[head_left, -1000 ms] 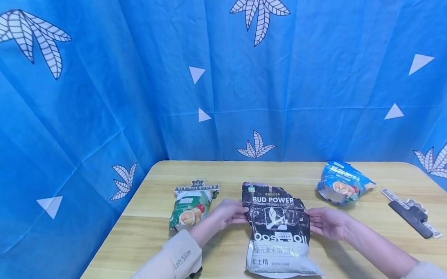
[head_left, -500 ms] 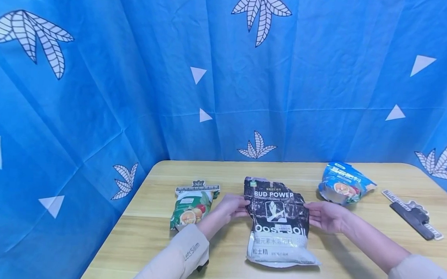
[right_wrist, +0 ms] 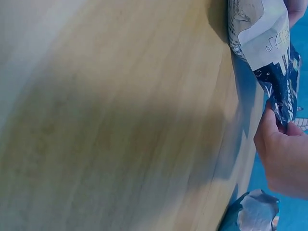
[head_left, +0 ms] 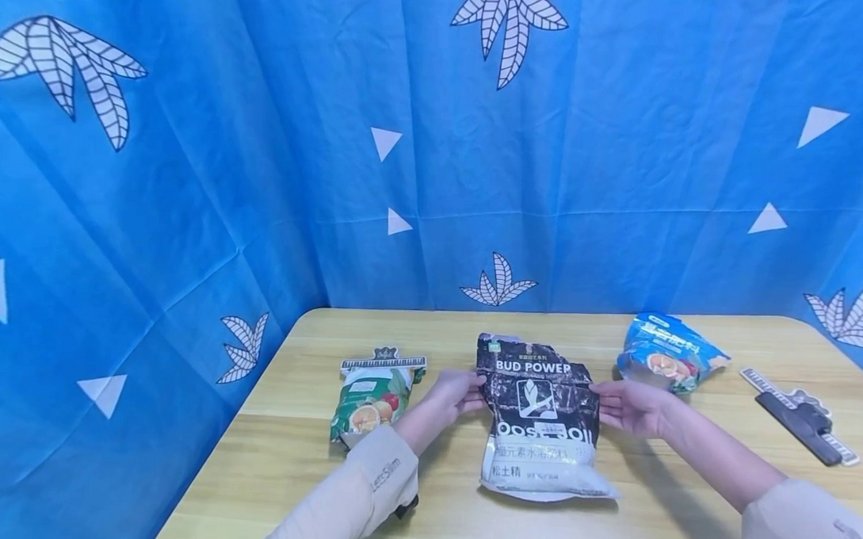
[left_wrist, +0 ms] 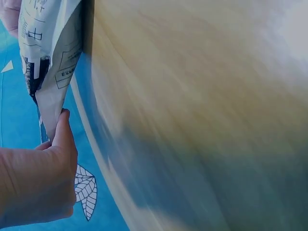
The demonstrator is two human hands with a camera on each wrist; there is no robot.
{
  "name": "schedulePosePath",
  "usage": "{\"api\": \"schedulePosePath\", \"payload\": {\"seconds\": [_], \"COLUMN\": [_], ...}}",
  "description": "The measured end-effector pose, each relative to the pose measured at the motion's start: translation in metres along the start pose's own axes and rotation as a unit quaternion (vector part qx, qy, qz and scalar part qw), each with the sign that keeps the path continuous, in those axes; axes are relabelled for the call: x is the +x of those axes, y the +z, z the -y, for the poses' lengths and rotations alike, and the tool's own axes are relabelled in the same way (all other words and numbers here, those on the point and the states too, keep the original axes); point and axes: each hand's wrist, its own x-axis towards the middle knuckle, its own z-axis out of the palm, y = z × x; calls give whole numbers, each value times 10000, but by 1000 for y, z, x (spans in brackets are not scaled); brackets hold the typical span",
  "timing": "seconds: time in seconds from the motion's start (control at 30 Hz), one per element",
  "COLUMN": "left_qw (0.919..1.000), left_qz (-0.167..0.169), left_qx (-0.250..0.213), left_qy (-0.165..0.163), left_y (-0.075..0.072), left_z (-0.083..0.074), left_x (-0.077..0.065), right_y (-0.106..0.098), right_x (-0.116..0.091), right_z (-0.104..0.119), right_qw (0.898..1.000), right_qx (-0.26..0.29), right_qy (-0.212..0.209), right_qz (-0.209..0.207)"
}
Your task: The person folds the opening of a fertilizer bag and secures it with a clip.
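Bag [head_left: 540, 428] marked BUD POWER, held over the counter [head_left: 276, 431], left grip [head_left: 456, 393] and right grip [head_left: 634, 407] pinching its edges at ten and two o'clock; likely soft, slick, bottom-heavy, best held by both sides.

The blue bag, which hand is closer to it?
Right. The right hand is just in front of the blue bag; the left hand is farther away, across the black bag.

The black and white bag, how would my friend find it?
On the wood-coloured table, look between the left hand and right hand. The black and white bag there says BUD POWER, while the green bag and blue bag show fruit.
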Motion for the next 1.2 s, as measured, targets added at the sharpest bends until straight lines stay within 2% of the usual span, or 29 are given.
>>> {"api": "schedulePosePath", "payload": {"seconds": [0.37, 0.47, 0.67, 0.9, 1.1, 1.2], "left_qw": [9981, 9981, 9967, 9971, 9981, 9987], "left_qz": [-137, -48, 225, 158, 190, 164], "left_qx": [-580, -583, -718, -733, -583, -447], "left_qy": [-134, -187, -295, -124, 21, 199], "left_y": [8, 8, 11, 12, 11, 12], "left_z": [3, 4, 7, 7, 1, -5], "left_x": [4, 5, 7, 7, 6, 3], "right_y": [-1, -1, -2, -1, 1, 3], "right_x": [2, 1, -1, -4, -6, -8], "right_z": [1, -1, -4, -2, 4, 8], "right_qw": [9997, 9994, 9997, 9997, 9996, 9991], "right_qx": [119, 117, 87, -96, -161, -194], "right_qy": [-9, -45, -56, -122, -204, -353], "right_qz": [-216, -311, -222, -210, -97, -91]}}
